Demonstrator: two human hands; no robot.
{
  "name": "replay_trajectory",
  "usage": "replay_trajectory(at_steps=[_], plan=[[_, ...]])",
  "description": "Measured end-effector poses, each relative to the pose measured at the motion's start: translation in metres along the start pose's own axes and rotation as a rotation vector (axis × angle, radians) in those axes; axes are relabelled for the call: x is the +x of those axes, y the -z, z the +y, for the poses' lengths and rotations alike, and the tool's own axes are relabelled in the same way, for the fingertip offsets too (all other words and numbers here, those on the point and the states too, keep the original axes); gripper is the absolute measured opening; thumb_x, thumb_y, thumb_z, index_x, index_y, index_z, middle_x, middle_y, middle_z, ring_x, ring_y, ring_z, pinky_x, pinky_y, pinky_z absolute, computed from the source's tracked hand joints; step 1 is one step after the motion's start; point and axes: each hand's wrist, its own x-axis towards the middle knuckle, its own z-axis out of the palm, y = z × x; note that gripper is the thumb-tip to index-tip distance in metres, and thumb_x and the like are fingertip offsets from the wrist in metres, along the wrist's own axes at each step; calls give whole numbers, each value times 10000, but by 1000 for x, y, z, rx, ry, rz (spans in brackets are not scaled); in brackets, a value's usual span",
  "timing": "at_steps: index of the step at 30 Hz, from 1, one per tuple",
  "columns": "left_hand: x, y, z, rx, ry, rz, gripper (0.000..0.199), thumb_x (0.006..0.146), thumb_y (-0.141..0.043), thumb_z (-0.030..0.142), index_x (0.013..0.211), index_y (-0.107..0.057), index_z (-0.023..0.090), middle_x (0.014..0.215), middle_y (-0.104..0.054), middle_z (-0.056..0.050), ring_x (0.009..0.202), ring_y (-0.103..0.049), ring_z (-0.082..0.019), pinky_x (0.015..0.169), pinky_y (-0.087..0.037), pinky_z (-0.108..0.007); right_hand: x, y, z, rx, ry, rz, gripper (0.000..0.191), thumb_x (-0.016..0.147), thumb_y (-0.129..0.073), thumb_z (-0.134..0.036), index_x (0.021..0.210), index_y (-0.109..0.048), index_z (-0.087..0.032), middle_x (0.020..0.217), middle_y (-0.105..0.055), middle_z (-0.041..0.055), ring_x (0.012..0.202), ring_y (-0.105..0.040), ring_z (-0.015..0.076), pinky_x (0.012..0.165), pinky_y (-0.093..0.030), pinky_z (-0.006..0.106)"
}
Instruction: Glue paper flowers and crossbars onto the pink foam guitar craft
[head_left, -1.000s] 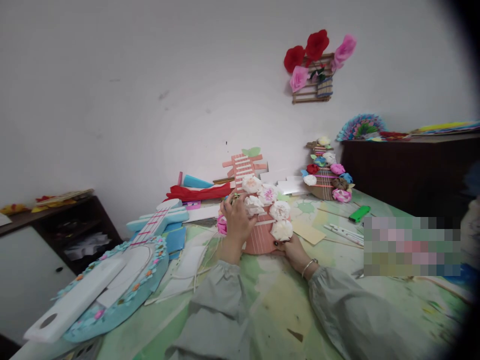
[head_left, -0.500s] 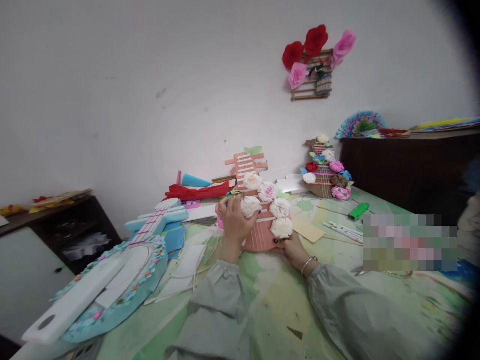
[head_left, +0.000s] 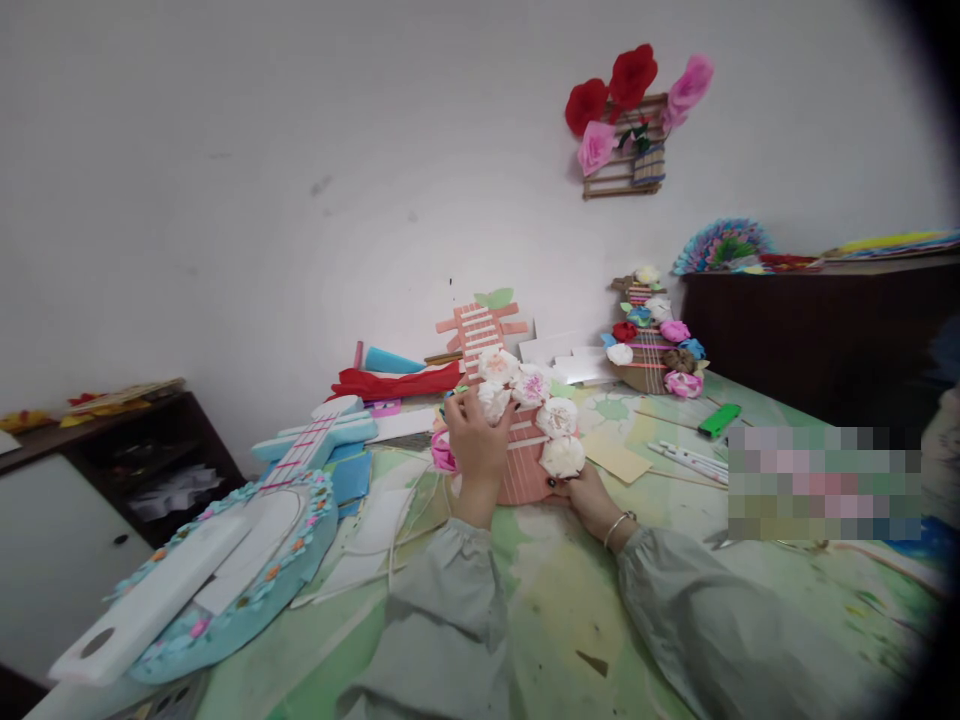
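A pink cardboard instrument with white strings stands tilted at the middle of the table, several paper flowers on its body. My left hand has its fingers closed around a white paper flower at the left of the body. Lower right, my right hand grips the bottom edge of the pink instrument, just below another white flower. Green paper leaves top the instrument's neck.
On the left lies a blue instrument with a white board across it. A flower-covered instrument leans at the back right. Nearby are a green cutter, white pens and yellow paper.
The pink instrument's neck has tilted a little to the left. My left hand has shifted slightly right over the flower, and a bright pink flower shows more beside it.
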Motion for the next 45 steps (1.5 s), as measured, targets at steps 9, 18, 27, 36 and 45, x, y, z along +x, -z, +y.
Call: replay_trajectory(at_steps=[9, 18, 27, 36, 45], plan=[[-1, -8, 10, -114, 75, -71, 551, 684, -757, 280, 1152, -492, 159, 1145, -378, -130, 1116, -448, -280, 950, -427, -449, -6, -5, -8, -8, -3, 23, 470, 424, -655, -113, 881, -606, -213, 833, -706, 15, 747, -650, 237, 633, -567, 381], [0, -7, -5, -95, -45, -301, 433, 720, -615, 91, 1142, -533, 140, 1156, -438, -133, 1109, -477, -263, 980, -427, -411, -7, -6, -10, 17, -34, 35, 467, 421, -641, -98, 871, -584, -209, 750, -689, 7, 663, -652, 234, 601, -571, 397], [9, 3, -17, 77, -123, -283, 492, 721, -666, 216, 1194, -547, 155, 1192, -450, -154, 1098, -447, -295, 941, -418, -444, -8, -6, -10, 32, -15, 42, 505, 418, -656, -88, 906, -597, -203, 825, -703, 23, 683, -656, 233, 618, -579, 404], [8, 0, -17, 126, -305, -406, 711, 676, -579, 78, 1354, -372, 123, 1330, -467, -158, 1163, -423, -309, 957, -354, -429, -8, -7, -10, 28, -23, 45, 464, 419, -649, -98, 865, -594, -214, 803, -701, 14, 718, -661, 250, 640, -574, 430], [10, 5, -12, 125, -245, -418, 669, 675, -634, 138, 1310, -423, 107, 1151, -489, -148, 1105, -444, -284, 974, -370, -383, -7, -5, -8, 43, -20, 28, 491, 430, -642, -94, 906, -601, -205, 828, -713, 19, 700, -669, 237, 642, -577, 409]])
